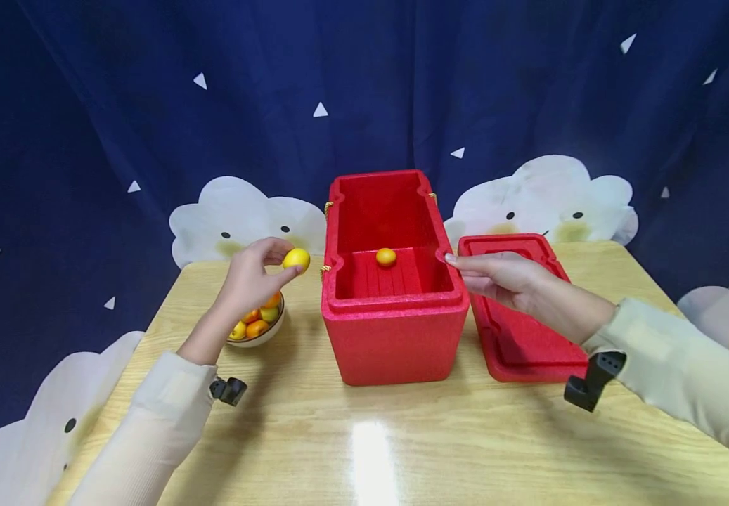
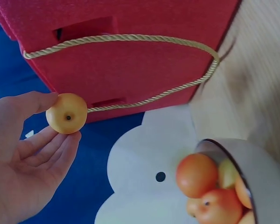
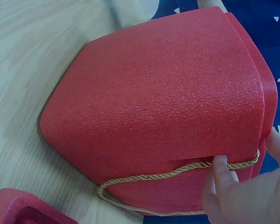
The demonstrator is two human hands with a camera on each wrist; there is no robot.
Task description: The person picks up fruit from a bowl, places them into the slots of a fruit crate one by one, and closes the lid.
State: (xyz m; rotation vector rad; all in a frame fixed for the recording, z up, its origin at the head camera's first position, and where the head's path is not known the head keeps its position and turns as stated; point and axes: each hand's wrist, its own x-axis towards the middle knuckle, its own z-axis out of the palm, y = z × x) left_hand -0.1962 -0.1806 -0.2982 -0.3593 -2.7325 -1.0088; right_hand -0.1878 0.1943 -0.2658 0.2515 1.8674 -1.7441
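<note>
My left hand [image 1: 255, 275] pinches a small round yellow fruit [image 1: 297, 261] between thumb and fingertips, raised left of the red foam box [image 1: 396, 344]. In the left wrist view, a dark dimple shows on the yellow fruit [image 2: 66, 113]. One orange-yellow fruit [image 1: 386, 257] lies on the floor of the open box. My right hand [image 1: 506, 275] grips the box's right rim, thumb at the top edge. From the right wrist, its fingers [image 3: 220, 172] press against the outer side, by the gold rope handle [image 3: 144, 177].
A bowl [image 1: 266, 337] of several orange and yellow fruits stands on the wooden table [image 1: 288, 436], below my left forearm. The red lid [image 1: 528, 337] lies right of the box, partly under my right hand. A dark blue curtain [image 1: 263, 63] hangs behind.
</note>
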